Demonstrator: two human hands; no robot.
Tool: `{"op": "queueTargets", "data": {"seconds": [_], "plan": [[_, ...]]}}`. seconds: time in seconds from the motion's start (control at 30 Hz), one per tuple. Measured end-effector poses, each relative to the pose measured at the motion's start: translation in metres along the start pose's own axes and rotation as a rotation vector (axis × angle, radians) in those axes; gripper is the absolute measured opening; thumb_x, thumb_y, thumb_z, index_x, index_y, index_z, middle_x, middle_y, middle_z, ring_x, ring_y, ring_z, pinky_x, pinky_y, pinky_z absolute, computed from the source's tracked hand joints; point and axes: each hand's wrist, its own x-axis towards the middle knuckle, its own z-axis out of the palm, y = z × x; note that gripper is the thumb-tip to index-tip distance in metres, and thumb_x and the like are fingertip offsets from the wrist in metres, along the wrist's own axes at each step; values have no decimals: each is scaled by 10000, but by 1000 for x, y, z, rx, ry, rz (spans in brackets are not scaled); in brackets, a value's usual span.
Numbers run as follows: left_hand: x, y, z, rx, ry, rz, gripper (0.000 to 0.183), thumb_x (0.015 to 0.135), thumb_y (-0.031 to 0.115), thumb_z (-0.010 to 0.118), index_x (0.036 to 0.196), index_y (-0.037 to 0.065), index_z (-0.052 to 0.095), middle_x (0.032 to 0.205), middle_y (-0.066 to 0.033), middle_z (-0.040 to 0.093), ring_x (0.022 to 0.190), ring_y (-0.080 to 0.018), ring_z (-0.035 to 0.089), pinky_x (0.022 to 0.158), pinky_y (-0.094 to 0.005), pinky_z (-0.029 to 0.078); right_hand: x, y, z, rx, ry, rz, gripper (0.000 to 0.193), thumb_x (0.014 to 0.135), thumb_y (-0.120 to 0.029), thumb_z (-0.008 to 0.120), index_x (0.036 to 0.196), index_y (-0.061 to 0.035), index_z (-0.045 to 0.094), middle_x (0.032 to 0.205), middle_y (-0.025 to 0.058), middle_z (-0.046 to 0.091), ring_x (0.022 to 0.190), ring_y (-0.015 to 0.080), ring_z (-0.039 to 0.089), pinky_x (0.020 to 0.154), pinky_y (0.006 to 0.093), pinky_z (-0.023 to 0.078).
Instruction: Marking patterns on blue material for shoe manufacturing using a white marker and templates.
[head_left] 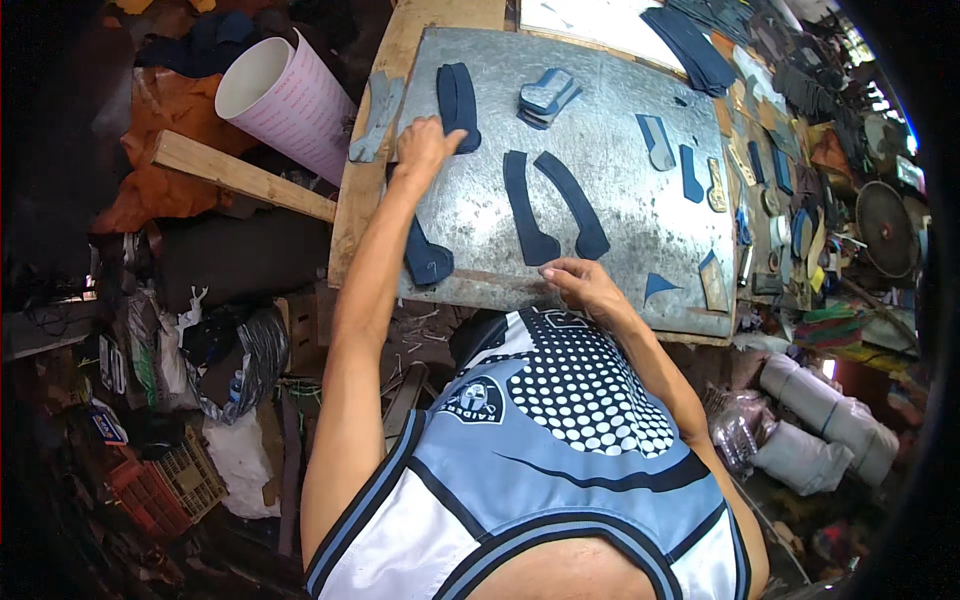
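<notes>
My left hand (428,150) reaches to the upper left of a grey metal-topped table (480,190). Its fingers bend downward and its thumb stretches apart, over the lower end of a stack of long dark-blue cut pieces (457,95). Another dark-blue piece (428,262) with a rounded foot lies partly under my left forearm. Near the front edge, my right hand (588,285) has thumb and forefinger pinched together; a small greyish tip shows there, too small to name. Just beyond it lie two curved dark-blue strips (527,210) (575,200), side by side.
A pile of smaller blue-grey pieces (548,97) sits at the table's far middle. Small cut pieces (657,142) and a patterned scrap (712,280) lie at right. A rolled pinkish sheet (290,100) and a wooden beam (240,178) stand left. Wrapped rolls (830,410) lie right.
</notes>
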Motion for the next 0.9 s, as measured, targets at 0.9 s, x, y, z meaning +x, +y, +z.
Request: {"op": "queueTargets", "data": {"seconds": [0.9], "plan": [[18, 11, 9, -213, -168, -188, 811, 678, 418, 776, 1321, -20, 549, 1274, -257, 605, 1201, -363, 583, 1015, -386, 466, -13, 58, -18, 330, 73, -14, 352, 971, -300, 607, 1208, -40, 631, 714, -55, 494, 556, 34, 389, 507, 185, 301]]}}
